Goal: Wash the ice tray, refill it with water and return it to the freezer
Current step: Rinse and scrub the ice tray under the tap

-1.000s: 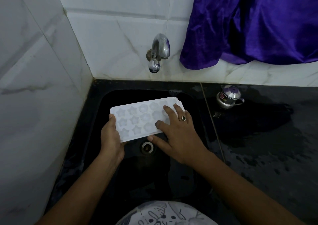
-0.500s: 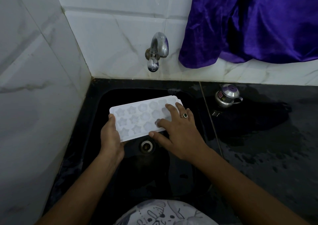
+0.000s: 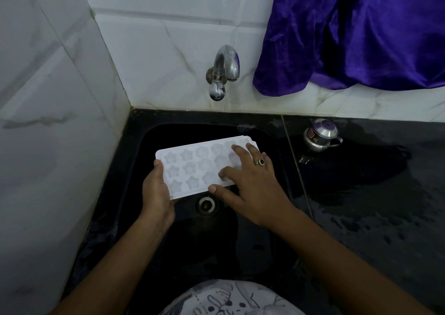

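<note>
Right, starting at the left: the left grip [image 3: 156, 194] clasps the short left end of the ice tray [image 3: 192, 170], thumb on top of the rim, fingers tucked underneath. The white tray is held roughly level inside the black sink [image 3: 168, 131], just above the drain [image 3: 206, 203] and below the tap [image 3: 222, 73]. Its 3 rows of star and flower cups face up. No water shows at the spout, and I can't tell whether the cups are wet.

Moving across, the right grip [image 3: 252, 184] lies spread over the tray's right end, fingers [image 3: 237, 153] flat on the cups, thumb along the near edge, clasping nothing. This reads as the washing step, early in the task.

To do it well, I'd say: make that left clasp firm, since wet plastic is likely slippery and bendy. Get water flowing, bring the tray under the spout, and work a fingertip into every cup, star points included. Then tip it toward the drain to empty.

Further right, on the wet bench [image 3: 373, 218], a small steel pot [image 3: 319, 136] stands well apart from the sink. A purple cloth [image 3: 361, 37] hangs against the wall above it, so splashes are best kept low.
</note>
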A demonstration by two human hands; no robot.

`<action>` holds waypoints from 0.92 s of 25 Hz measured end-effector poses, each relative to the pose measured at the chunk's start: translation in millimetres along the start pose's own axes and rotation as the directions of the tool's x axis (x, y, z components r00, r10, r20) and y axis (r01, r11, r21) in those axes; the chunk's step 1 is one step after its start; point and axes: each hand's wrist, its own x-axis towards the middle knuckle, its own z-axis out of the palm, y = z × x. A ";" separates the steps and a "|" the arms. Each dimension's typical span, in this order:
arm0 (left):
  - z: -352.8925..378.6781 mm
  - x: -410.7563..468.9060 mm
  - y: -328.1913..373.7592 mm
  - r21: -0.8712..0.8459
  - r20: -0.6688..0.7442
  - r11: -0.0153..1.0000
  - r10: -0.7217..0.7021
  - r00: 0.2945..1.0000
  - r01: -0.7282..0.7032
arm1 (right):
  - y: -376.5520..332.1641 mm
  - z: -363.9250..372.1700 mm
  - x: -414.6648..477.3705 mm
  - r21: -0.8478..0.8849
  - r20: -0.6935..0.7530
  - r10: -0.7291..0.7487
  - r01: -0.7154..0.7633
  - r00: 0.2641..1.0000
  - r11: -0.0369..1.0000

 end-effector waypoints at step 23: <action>-4.8 4.2 -1.4 0.010 -0.009 1.000 -0.016 1.000 0.016 | 3.9 -0.7 -1.8 -0.072 0.057 -0.012 0.016 0.998 0.997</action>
